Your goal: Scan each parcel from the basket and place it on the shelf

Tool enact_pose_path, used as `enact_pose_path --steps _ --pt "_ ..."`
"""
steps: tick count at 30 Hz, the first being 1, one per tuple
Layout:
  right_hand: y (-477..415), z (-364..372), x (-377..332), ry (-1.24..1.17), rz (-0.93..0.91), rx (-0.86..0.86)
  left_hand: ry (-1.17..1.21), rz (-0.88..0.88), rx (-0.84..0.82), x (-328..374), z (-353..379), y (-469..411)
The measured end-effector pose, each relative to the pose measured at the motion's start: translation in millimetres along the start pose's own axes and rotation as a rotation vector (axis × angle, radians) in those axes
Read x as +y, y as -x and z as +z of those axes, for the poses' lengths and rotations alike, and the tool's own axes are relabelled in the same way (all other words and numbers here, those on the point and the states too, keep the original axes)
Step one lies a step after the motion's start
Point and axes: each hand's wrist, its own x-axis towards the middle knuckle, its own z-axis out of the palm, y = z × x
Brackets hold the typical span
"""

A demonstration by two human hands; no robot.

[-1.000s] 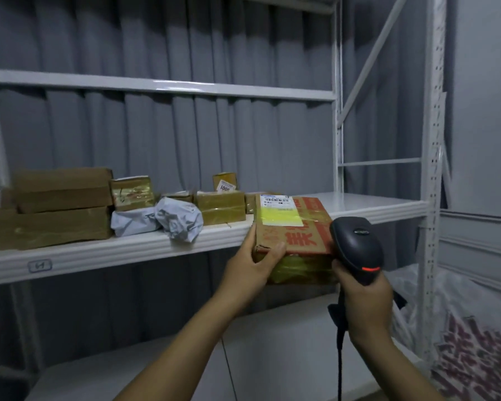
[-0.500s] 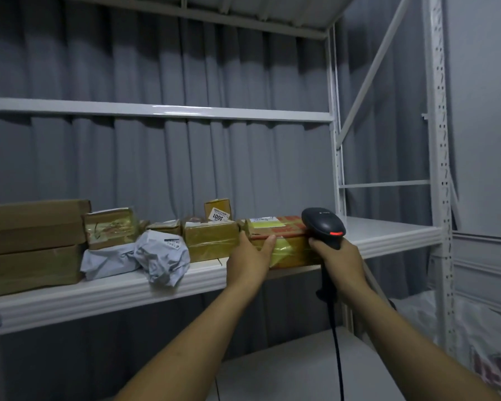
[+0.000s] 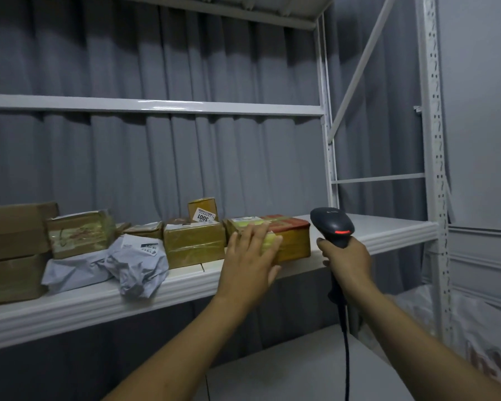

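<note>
Head view, shelving bay. A grey curtain (image 3: 156, 157) hangs behind a white metal shelf (image 3: 70, 309), whose middle board carries the goods. At far left stand two stacked cardboard boxes (image 3: 12, 250); crumpled grey mailing bags (image 3: 136, 263) lie near the front edge, and a taped brown box (image 3: 194, 244) sits behind them.

The parcel (image 3: 294, 240), brown with a red-printed top, rests flat on the board just right of the taped box. Its long axis runs left to right, roughly parallel to the shelf's front edge. It lies straight ahead of both forearms, between the two hands.

The left hand (image 3: 252, 256) is the nearer one. Its fingers are straight and spread, laid flat over the parcel's front left corner, gripping nothing; actual contact cannot be confirmed.

The right hand (image 3: 346, 256) is wrapped around the handle of the scanner (image 3: 331, 224). The scanner's head, showing a red light, stands just beside the parcel's right end without touching it.

A small box labelled 3001 (image 3: 202, 209) stands at the back.

This parcel appears placed; any final push inward would fall to the left hand. The basket is out of view.
</note>
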Motion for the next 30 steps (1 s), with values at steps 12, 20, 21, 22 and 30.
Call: enact_pose_path --steps 12,20,21,22,30 --pt "10 -2 13 0.078 0.048 -0.127 0.017 -0.250 -0.436 -2 25 -43" --pt "36 -12 13 0.091 0.059 -0.177 0.084 -0.250 -0.412 -3 3 -19" --pt "45 -14 13 0.083 0.070 -0.183 0.101 -0.248 -0.396 -3 -3 -9" --pt "55 -15 14 0.069 0.087 -0.190 0.116 -0.244 -0.376 -2 -10 3" --pt "203 -31 57 0.097 0.287 -0.369 0.311 -0.273 -0.536 23 -41 169"
